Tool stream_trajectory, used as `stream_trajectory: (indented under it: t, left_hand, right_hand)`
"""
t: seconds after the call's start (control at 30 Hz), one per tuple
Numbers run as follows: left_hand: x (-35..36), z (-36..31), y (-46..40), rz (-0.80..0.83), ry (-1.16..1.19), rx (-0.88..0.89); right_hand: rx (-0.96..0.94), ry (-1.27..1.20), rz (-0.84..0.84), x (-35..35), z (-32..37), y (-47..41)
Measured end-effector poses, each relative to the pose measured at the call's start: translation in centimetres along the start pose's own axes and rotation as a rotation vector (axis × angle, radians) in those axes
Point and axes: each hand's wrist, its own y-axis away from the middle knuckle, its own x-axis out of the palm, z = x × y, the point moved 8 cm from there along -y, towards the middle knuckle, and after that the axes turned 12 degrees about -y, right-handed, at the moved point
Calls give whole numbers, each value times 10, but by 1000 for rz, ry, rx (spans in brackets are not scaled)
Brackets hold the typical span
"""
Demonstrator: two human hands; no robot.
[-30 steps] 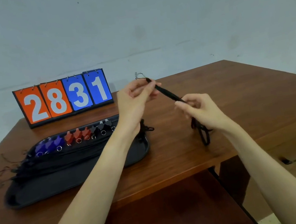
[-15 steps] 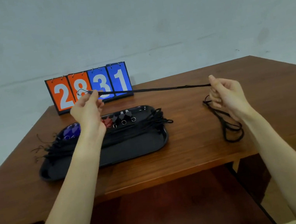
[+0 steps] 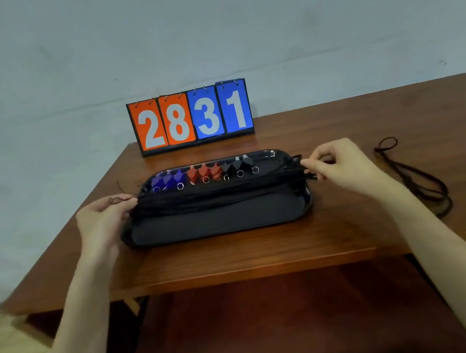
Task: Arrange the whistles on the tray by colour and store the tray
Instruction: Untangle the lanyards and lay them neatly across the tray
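A black tray (image 3: pixel 217 223) lies on the wooden table. Along its far edge stand three blue whistles (image 3: pixel 168 180), three red whistles (image 3: pixel 204 172) and three black whistles (image 3: pixel 237 165), each with a metal ring. A bundle of black lanyards (image 3: pixel 222 191) stretches across the tray's middle. My left hand (image 3: pixel 104 216) pinches a lanyard's thin end loop at the tray's left end. At the tray's right end my right hand (image 3: pixel 337 166) pinches the lanyard's other end, so the cord lies straight over the bundle.
A flip scoreboard (image 3: pixel 190 117) reading 2831 stands at the table's back edge by the wall. Another loose black lanyard (image 3: pixel 418 177) lies on the table to the right of my right hand. A lower shelf (image 3: pixel 279 321) shows under the table front.
The lanyard held stretched in the air between both hands has been lowered onto the bundle across the tray. Both hands dropped to the tray's ends, and the camera turned to centre the tray.
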Motion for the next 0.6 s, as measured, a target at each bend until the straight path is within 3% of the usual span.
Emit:
stream_trajectory:
  t: [0.2, 0.37, 0.6]
  left_hand:
    - [-11, 7, -12, -52, -333, 114]
    - [-10, 11, -20, -84, -538, 159]
    - [-7, 9, -21, -130, -648, 187]
  right_hand:
    - [-14, 165, 136, 29, -3, -3]
    - [6, 260, 98, 35, -12, -4]
    - [57, 314, 60, 45, -13, -9]
